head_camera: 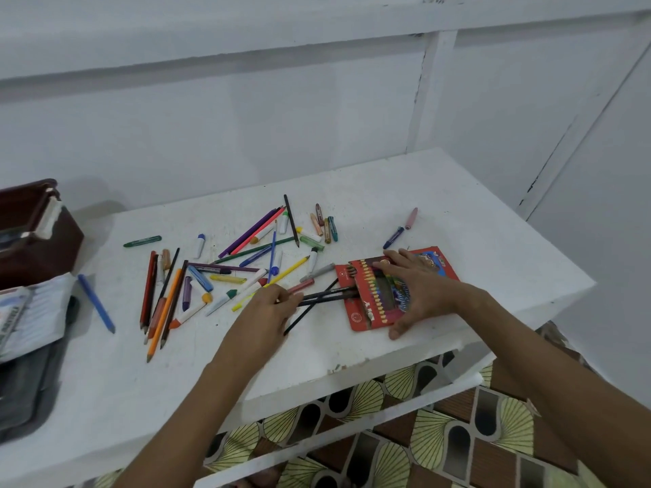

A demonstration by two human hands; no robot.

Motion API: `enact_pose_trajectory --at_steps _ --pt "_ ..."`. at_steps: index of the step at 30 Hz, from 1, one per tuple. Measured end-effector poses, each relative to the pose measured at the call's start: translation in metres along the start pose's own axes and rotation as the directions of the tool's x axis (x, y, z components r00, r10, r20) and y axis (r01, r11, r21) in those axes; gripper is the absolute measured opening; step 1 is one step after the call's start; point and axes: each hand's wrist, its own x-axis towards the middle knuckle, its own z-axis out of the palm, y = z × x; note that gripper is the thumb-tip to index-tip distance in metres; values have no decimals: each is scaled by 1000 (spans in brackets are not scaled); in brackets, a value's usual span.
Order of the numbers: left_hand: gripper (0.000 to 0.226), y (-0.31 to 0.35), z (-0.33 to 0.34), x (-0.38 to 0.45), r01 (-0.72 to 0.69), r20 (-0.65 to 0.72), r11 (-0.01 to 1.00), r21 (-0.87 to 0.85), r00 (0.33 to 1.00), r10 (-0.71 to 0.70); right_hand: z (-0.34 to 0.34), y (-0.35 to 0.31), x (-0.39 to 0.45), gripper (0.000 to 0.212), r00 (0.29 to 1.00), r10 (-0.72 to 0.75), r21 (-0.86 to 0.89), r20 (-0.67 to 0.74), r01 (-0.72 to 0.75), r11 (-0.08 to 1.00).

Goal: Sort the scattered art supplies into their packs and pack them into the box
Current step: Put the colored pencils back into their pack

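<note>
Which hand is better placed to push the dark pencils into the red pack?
Probably the left hand: it already grips the dark pencils, whose tips are at the red pack's open end. The right hand lies flat on the pack, steadying it.

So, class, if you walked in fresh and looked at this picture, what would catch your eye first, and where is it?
Most striking is the bright scatter of coloured pencils, markers and crayons across the middle of the white table. Next, the red pencil pack near the table's front right edge, pressed flat by the right hand, while the left hand grips dark pencils pointing into its opening. A dark brown box sits at the far left.
</note>
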Motion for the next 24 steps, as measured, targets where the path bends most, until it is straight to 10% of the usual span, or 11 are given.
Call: enact_pose_trajectory --at_steps 19,24 --pt "36 56 10 62 -53 211 999 14 976 48 2 9 0 129 1000 -22 86 -16 23 996" --pt "30 51 8 63 -130 226 991 22 966 122 7 5 -1 91 987 71 209 -145 -39 977"
